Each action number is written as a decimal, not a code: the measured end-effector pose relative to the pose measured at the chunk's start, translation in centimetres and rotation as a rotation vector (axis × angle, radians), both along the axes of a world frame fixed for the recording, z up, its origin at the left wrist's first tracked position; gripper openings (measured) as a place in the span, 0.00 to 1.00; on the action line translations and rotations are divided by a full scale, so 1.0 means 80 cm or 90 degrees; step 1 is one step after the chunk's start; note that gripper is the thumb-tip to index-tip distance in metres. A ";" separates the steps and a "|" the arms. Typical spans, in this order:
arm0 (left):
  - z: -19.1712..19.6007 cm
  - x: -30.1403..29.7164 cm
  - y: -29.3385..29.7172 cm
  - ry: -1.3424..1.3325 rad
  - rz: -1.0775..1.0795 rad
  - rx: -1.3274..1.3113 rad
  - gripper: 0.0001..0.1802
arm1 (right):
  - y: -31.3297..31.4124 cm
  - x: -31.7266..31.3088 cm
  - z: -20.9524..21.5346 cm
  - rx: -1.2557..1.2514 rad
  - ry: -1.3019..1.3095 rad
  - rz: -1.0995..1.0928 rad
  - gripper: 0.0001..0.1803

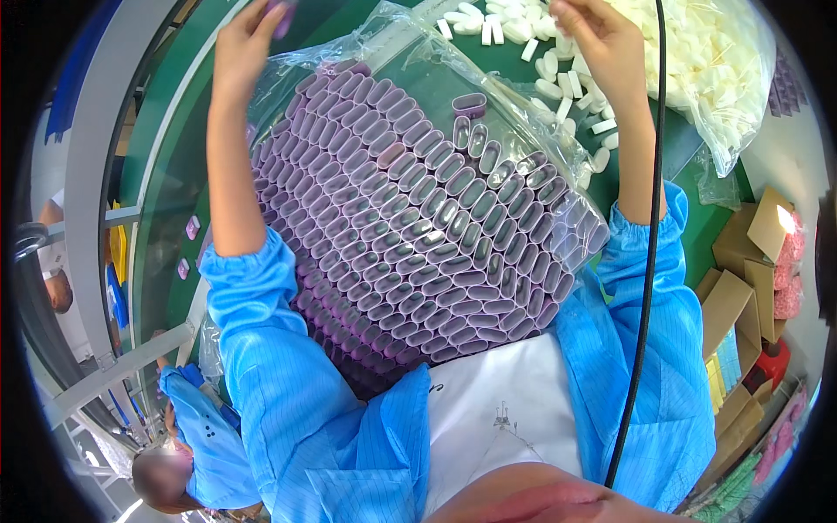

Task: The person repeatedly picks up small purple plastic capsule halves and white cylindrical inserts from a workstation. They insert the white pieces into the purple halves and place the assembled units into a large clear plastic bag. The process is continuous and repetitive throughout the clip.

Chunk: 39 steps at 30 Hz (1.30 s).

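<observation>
My left hand is at the upper left, its fingers closed around a small purple piece that the top edge partly cuts off. At the upper right, above loose white oblong pieces, my right hand has thumb and fingers pinched together. Whatever lies between those fingertips is too small or hidden to make out. Between my forearms, many purple oval open-topped shells stand packed in rows in a clear plastic bag. One purple shell sits apart beyond the rows.
A clear bag of cream-coloured pieces lies at the far right on the green table. A black cable hangs down past my right arm. Cardboard boxes stand at the right. Another person in blue is at the lower left, near metal framing.
</observation>
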<state>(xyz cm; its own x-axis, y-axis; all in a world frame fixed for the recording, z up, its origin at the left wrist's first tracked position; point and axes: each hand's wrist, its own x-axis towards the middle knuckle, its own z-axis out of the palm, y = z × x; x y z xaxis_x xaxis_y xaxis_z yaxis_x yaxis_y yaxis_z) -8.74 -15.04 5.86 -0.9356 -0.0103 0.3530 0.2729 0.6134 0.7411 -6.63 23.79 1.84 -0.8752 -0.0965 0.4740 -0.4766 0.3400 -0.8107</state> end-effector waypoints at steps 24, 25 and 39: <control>-0.019 0.095 0.205 -0.089 -0.247 -0.360 0.15 | 0.003 0.018 -0.017 0.458 0.035 0.070 0.09; -0.007 0.099 0.207 -0.091 -0.227 -0.333 0.15 | 0.007 0.015 -0.021 0.427 0.082 0.058 0.10; -0.048 0.087 0.191 -0.114 -0.252 0.520 0.19 | -0.044 0.049 0.016 -0.295 -0.205 0.237 0.04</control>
